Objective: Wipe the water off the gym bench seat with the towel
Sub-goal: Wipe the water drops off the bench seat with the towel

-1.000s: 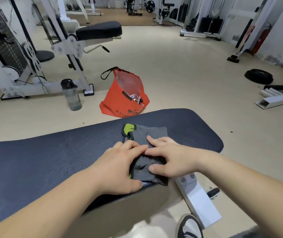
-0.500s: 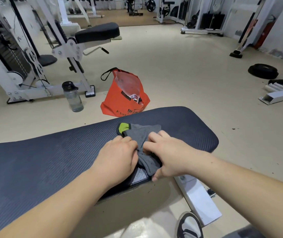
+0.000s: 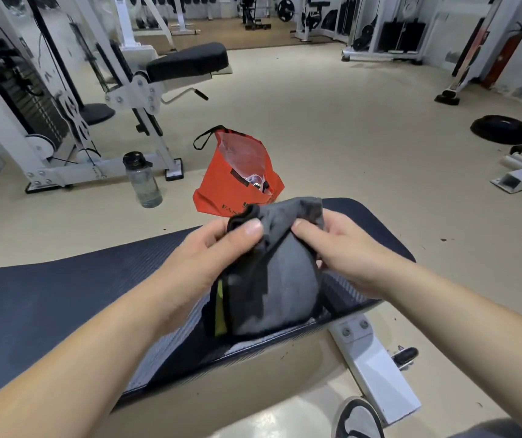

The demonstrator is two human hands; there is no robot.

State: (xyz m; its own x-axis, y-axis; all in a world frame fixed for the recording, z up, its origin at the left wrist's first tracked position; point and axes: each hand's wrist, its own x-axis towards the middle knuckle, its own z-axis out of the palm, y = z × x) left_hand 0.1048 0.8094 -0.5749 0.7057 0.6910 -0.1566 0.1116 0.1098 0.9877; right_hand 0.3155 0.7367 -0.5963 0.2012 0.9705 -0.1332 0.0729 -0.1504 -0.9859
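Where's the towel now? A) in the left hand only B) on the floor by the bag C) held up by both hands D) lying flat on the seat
C: the left hand and right hand each pinch the towel at its top, holding it up over the seat.

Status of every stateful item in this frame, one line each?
towel: bunched, held up between both hands, lower end hanging over the seat
left hand: pinches the towel's top edge
right hand: grips the towel's other top edge
bench seat: flat, wetness not discernible
orange bag: on the floor, mouth open
water bottle: upright on the floor, cap on
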